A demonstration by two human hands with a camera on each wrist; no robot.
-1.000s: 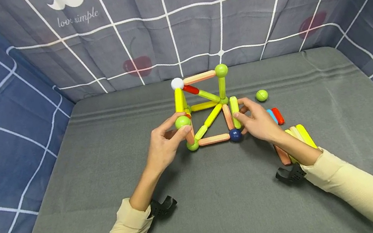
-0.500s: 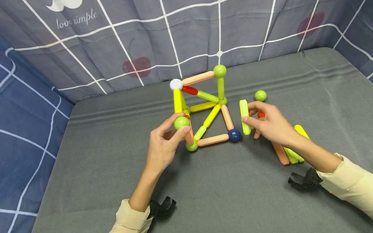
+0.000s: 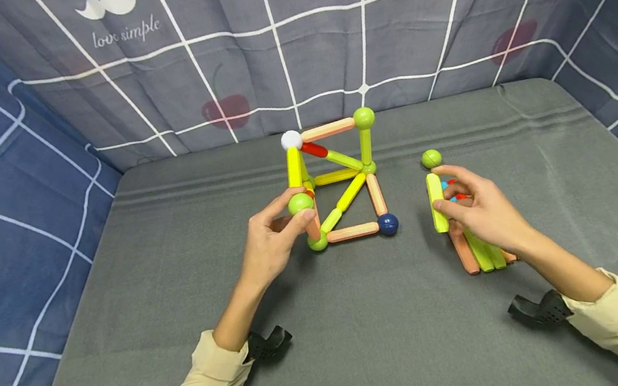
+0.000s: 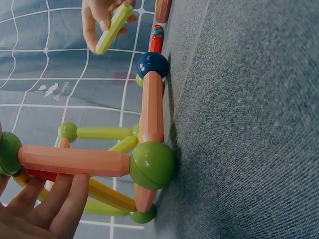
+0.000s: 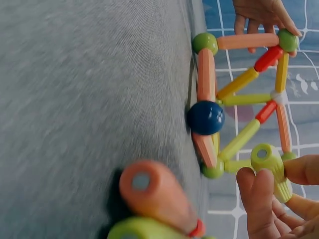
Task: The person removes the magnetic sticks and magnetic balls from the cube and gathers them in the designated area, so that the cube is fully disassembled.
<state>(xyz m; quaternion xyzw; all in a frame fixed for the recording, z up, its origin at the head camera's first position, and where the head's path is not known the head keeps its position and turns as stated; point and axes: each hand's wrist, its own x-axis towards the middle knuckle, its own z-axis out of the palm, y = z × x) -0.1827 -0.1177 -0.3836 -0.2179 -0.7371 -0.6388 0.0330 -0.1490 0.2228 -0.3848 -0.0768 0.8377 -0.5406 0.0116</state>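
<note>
A cube-like frame of magnetic sticks and balls stands in the middle, with a white ball (image 3: 291,140) and a green ball (image 3: 364,118) at its raised back corners. My left hand (image 3: 270,244) pinches the green ball (image 3: 300,202) atop its front-left upright, an orange stick (image 4: 75,160). At the low front-right corner sits a navy ball (image 3: 387,224). Well right of the frame, my right hand (image 3: 492,212) pinches a yellow-green magnetic stick (image 3: 437,201) between thumb and fingers. The right wrist view shows that stick's end (image 5: 262,153) with its grey magnet.
Under and beside my right hand lie an orange stick (image 3: 465,255) and several green sticks (image 3: 484,256), partly hidden. Small red and blue pieces show between the fingers. A loose green ball (image 3: 431,158) rests behind them. A checked curtain (image 3: 314,47) borders the grey table (image 3: 337,353).
My right hand has moved right, away from the navy ball to over the loose sticks, carrying the yellow-green stick. My left hand stays on the green ball.
</note>
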